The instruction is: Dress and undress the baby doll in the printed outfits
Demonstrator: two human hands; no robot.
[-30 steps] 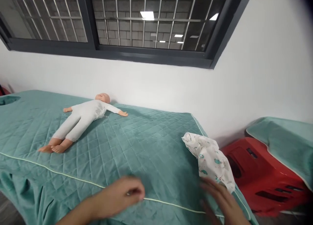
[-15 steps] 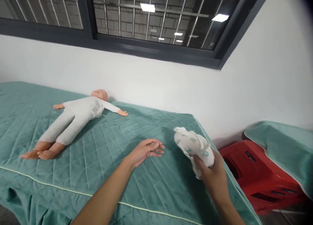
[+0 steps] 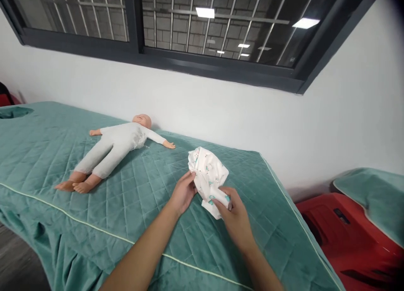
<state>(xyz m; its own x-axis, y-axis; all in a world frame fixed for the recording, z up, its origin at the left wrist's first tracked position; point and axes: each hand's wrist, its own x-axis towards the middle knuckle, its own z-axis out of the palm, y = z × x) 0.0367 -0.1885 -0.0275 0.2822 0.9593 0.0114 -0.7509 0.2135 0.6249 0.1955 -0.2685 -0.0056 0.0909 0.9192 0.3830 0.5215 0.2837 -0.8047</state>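
A folded white printed cloth [image 3: 208, 173] with small teal patterns is held up over the green quilted cover, in front of me. It looks soft, like a bunched baby garment, but its exact kind does not show. My left hand [image 3: 184, 193] pinches its left edge, thumb on the near side and the other fingers partly hidden behind. At the lower right, my right hand [image 3: 234, 215] grips a rolled part of the cloth between thumb and fingers. A baby doll [image 3: 118, 145] in a white suit lies on its back to the left, arms spread, apart from both hands.
The green quilted cover [image 3: 151, 190] drapes over the bed's front edge. A white wall [image 3: 221, 110] and a dark-framed barred window [image 3: 202, 65] stand behind. At the right is a red plastic stool [image 3: 347, 240] with green fabric [image 3: 375, 198] over it.
My right hand has brought the cloth left, towards the middle. The left hand, empty before, has taken hold of its left edge. The view has shifted slightly left; the doll lies as before.
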